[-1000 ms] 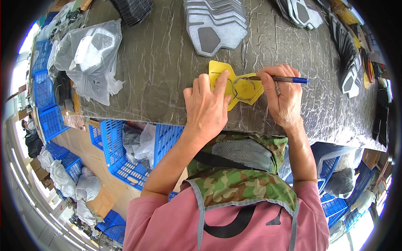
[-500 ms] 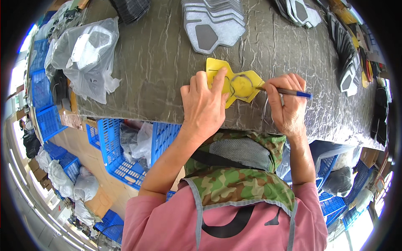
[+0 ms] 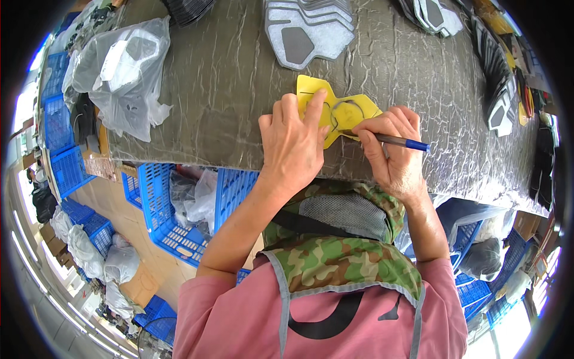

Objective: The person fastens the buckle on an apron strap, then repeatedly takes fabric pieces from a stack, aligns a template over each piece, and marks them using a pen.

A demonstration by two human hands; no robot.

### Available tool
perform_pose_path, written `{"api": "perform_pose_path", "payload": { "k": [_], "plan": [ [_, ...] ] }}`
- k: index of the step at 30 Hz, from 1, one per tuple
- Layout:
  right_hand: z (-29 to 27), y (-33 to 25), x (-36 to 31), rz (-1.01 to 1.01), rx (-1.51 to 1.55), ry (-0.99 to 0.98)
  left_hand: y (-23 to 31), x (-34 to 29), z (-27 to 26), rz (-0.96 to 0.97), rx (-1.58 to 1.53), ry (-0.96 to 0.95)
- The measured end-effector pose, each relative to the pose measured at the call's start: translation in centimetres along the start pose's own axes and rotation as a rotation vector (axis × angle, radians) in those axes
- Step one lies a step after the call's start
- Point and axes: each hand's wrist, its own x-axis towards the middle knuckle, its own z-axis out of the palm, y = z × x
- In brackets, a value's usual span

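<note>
A flat yellow angular template [image 3: 348,112], marked with dark curved lines, lies on the dark work table [image 3: 215,78]. My left hand [image 3: 293,140] rests over its left side, index finger stretched along the surface and thumb near its lower edge, pressing it down with fingers apart. In my right hand [image 3: 394,155] is a pen [image 3: 397,141] with a blue end, pinched between thumb and fingers. The pen tip points left at the template's near edge; whether it touches there I cannot tell. My fingers cover part of the template.
Beyond the template lies a fanned stack of grey angular pieces [image 3: 311,36]. More stacked pieces [image 3: 499,113] line the right side. A clear plastic bag with a white piece [image 3: 128,72] sits on the left. Blue crates [image 3: 158,221] stand below the table's front edge.
My right hand has moved left and slightly nearer, taking the pen tip from the template's right corner to its near edge. The left hand stays on the template.
</note>
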Motion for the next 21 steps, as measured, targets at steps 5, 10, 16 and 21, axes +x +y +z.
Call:
{"api": "perform_pose_path", "payload": {
  "k": [5, 10, 16, 21],
  "plan": [
    [-0.3, 0.1, -0.3, 0.005, -0.012, 0.001, 0.1, 0.0, -0.2, 0.004, 0.010, -0.001],
    [-0.7, 0.2, 0.0, -0.014, -0.030, -0.024, 0.0, 0.1, -0.1, 0.004, -0.005, 0.010],
    [-1.0, -0.1, 0.4, 0.042, -0.012, 0.040, 0.0, 0.2, -0.4, -0.022, -0.007, -0.007],
    [-1.9, 1.2, 0.6, 0.556, 0.332, 0.095, -1.9, -0.1, -0.2, -0.062, -0.418, 0.144]
  ]
}}
